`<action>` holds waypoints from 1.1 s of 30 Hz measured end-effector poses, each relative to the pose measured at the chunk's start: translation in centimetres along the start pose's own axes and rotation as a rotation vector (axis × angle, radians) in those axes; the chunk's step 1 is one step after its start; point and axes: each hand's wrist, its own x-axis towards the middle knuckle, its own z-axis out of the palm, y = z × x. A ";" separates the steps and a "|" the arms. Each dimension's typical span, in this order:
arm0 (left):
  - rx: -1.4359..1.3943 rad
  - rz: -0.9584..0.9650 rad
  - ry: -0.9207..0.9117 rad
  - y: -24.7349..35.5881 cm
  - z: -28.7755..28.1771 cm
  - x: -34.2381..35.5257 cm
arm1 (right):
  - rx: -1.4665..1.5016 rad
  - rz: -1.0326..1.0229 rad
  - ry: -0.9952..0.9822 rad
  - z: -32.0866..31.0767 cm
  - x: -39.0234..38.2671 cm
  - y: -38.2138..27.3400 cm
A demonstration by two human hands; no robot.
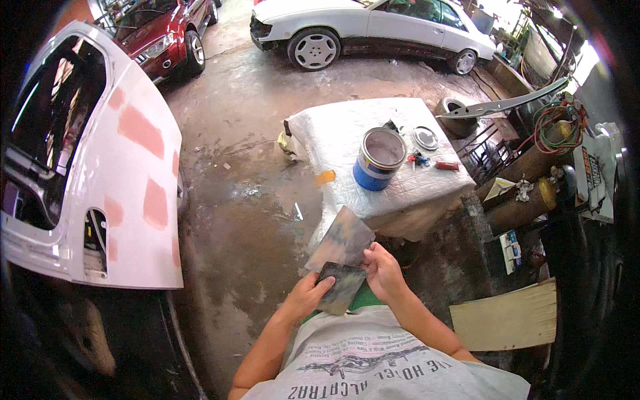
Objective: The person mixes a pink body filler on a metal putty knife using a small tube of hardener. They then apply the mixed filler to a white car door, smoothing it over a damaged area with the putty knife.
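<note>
In front of my shirt, my left hand (310, 294) is closed on a dark, smudged sheet (343, 292), with the thumb lying over its face. The sheet looks like worn sandpaper. A larger grey sheet (341, 239) with brownish stains rises just beyond it, its lower edge meeting or overlapping the dark one. My right hand (385, 272) pinches the right edge of this larger sheet between thumb and fingers. Past the hands, an open blue can (375, 175) stands on a table covered in white sheeting (333, 140).
Beside the can lie a round metal lid (425, 138), small coloured items (419, 160) and a reddish-brown block (447, 165). A white car door (163, 227) with pink patches stands at left. Beyond are a white car (363, 30) and a red car (157, 40). Cardboard (503, 317) lies right.
</note>
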 end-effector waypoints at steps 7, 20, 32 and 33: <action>0.160 -0.129 0.045 4.2 -6.2 1.6 | -0.539 -0.269 -0.029 -0.1 4.9 -2.2; 0.351 -0.217 -0.009 7.6 -12.5 0.6 | -1.071 -0.017 -0.482 8.5 10.2 -7.0; 0.203 -0.229 0.009 6.6 -16.2 -1.1 | -2.324 -0.369 -0.025 -4.7 10.0 -1.6; 0.254 -0.212 0.005 6.6 -16.3 -1.2 | -2.115 -0.344 -0.083 -4.9 10.2 -1.4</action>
